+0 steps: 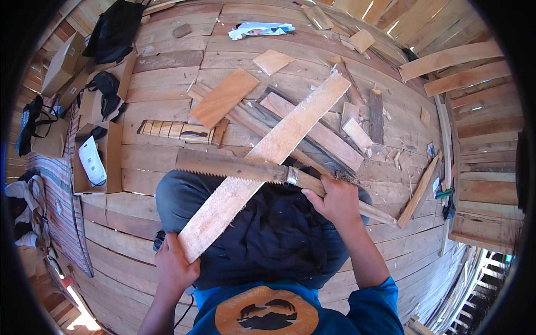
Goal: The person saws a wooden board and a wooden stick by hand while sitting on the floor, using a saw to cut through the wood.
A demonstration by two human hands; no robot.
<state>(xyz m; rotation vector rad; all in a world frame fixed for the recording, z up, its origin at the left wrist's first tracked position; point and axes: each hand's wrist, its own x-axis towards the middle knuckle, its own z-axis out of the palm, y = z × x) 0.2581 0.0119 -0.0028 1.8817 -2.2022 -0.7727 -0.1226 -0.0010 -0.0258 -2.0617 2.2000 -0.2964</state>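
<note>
The plank (296, 124) slants through mid-frame, long axis lower left to upper right; the saw (223, 167) crosses over it at centre, blade pointing left, teeth toward the lower edge; the left hand (175, 261) pinches the plank's lower-left end; the right hand (340, 200) curls around the saw's handle, wrist toward lower right.

A: Left hand (175, 264)?
B: At half past seven, curled in a grip; left forearm (159, 304) enters from seven o'clock.
A: Right hand (339, 200)?
B: At four, clenched, thumb (313, 200) toward ten; right forearm (364, 251) extends from five.
</note>
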